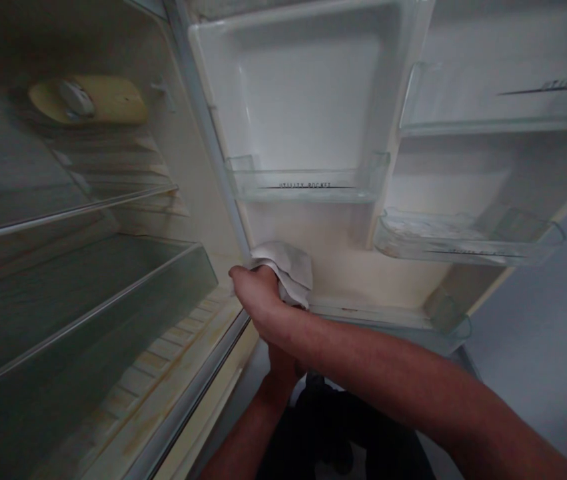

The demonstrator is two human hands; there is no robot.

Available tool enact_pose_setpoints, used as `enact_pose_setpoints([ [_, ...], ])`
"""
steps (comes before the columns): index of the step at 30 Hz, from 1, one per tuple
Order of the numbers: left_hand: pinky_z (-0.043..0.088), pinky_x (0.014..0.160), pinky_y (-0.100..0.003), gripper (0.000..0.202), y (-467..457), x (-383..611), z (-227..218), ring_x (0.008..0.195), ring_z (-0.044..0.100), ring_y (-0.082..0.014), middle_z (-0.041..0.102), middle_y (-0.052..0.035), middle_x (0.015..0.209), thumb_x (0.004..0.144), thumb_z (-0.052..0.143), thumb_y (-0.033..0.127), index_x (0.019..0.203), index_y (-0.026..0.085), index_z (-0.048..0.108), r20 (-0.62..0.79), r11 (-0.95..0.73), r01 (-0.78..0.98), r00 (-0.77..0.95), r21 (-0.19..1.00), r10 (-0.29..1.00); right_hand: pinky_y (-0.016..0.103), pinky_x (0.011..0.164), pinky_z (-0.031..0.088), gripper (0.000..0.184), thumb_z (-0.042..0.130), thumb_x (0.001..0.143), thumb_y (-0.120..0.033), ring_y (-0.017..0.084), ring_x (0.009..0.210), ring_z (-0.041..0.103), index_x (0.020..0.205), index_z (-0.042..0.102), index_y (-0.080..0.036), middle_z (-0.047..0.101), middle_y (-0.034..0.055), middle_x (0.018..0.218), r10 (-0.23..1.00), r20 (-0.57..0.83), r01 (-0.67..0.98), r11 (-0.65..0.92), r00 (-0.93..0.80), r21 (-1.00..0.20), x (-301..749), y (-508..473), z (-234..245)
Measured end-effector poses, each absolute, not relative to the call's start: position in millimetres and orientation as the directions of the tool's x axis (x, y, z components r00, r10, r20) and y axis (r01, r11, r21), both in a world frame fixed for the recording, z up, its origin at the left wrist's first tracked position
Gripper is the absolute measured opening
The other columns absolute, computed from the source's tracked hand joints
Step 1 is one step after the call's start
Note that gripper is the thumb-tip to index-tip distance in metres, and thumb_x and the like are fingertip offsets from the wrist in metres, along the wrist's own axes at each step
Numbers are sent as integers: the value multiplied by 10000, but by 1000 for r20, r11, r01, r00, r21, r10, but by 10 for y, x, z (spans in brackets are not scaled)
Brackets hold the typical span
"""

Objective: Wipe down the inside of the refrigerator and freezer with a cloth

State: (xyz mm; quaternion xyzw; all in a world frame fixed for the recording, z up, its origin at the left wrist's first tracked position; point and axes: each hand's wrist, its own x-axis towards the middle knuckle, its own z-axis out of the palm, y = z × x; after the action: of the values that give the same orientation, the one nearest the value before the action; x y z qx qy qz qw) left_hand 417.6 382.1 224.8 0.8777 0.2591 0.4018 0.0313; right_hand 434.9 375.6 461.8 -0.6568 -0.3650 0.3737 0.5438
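Observation:
My right hand (pixel 258 297) is closed around a crumpled white cloth (pixel 288 267) and presses it against the inner panel of the open fridge door (pixel 338 260), near the hinge side, just below the clear utility pocket shelf (pixel 308 187). My left forearm rises from below, and my left hand (pixel 283 367) is mostly hidden under my right wrist, so its fingers do not show.
The fridge interior on the left has glass shelves (pixel 78 207) and a yellowed thermostat housing (pixel 88 100). The door carries more clear bins (pixel 468 237), one at the upper right (pixel 503 100). Yellow stains mark the lower liner (pixel 163 373). A grey wall lies at right.

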Motion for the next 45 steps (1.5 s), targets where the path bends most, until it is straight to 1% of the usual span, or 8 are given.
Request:
enact_pose_setpoints([
  [4, 303, 1141, -655, 528, 3730, 4207, 2381, 1352, 473, -388, 649, -164, 1279, 873, 547, 518, 1317, 231, 549, 815, -847, 504, 413, 167, 407, 301, 762, 490, 436, 493, 906, -540, 177, 730, 605, 723, 669, -185, 640, 10, 689, 849, 328, 446, 125, 414, -886, 4325, 3875, 4850],
  [7, 210, 1170, -650, 468, 3626, 4253, 2566, 1355, 454, -395, 663, -171, 1230, 865, 578, 487, 1234, 199, 597, 857, -819, 559, 353, 129, 376, 322, 972, 482, 496, 468, 951, -625, 209, 1002, 645, 901, 714, -198, 738, 16, 905, 741, 614, 698, 288, 271, -655, 4586, 3945, 4835],
  [13, 186, 1193, -563, 374, 3510, 4293, 2858, 1320, 495, -315, 698, -84, 1130, 872, 603, 416, 1196, 229, 605, 906, -820, 562, 287, 103, 311, 465, 1209, 337, 372, 476, 1008, -354, 279, 1471, 399, 1323, 602, -200, 511, 92, 1539, 680, 727, 990, 140, -100, 6, 5731, 3770, 4566],
  [18, 198, 1186, -555, 375, 3498, 4296, 2867, 1297, 496, -307, 697, -81, 1115, 864, 624, 427, 1179, 223, 608, 918, -829, 548, 266, 109, 296, 577, 1236, 265, 391, 465, 1000, -312, 331, 1576, 170, 1340, 552, -140, 247, 131, 1685, 573, 816, 996, 6, -75, 87, 6055, 3452, 4467],
  [27, 232, 1159, -555, 371, 3545, 4292, 2856, 1250, 506, -303, 690, -77, 1083, 841, 661, 417, 1157, 230, 608, 934, -846, 528, 258, 78, 248, 508, 1261, 243, 403, 479, 1003, -208, 237, 1576, 215, 1402, 534, -213, 214, 62, 1703, 630, 710, 948, 181, -315, 261, 5774, 3782, 4523],
  [33, 280, 1112, -554, 368, 3652, 4324, 2831, 1226, 504, -317, 668, -89, 1046, 826, 657, 444, 1119, 227, 604, 951, -853, 521, 239, 46, 198, 418, 1079, 441, 270, 524, 1005, -300, 242, 1446, 440, 1225, 646, -203, 264, 39, 1689, 760, 498, 872, 179, -417, 456, 6570, 2990, 4288],
  [40, 263, 1114, -554, 370, 3634, 4370, 2796, 1194, 510, -306, 677, -79, 1030, 808, 693, 452, 1102, 236, 629, 955, -862, 502, 219, 65, 200, 367, 814, 395, 302, 523, 999, -405, 253, 985, 645, 1130, 679, -181, 715, 124, 1212, 873, 483, 784, -259, -60, 565, 7258, 1893, 4195],
  [45, 240, 1116, -547, 347, 3580, 4419, 2803, 1197, 501, -299, 680, -75, 1030, 824, 677, 456, 1095, 245, 631, 952, -860, 501, 208, 94, 225, 403, 898, 396, 282, 531, 998, -383, 285, 1066, 632, 1064, 687, -158, 691, 163, 1256, 843, 530, 743, -293, -97, 602, 7177, 1859, 4235],
])
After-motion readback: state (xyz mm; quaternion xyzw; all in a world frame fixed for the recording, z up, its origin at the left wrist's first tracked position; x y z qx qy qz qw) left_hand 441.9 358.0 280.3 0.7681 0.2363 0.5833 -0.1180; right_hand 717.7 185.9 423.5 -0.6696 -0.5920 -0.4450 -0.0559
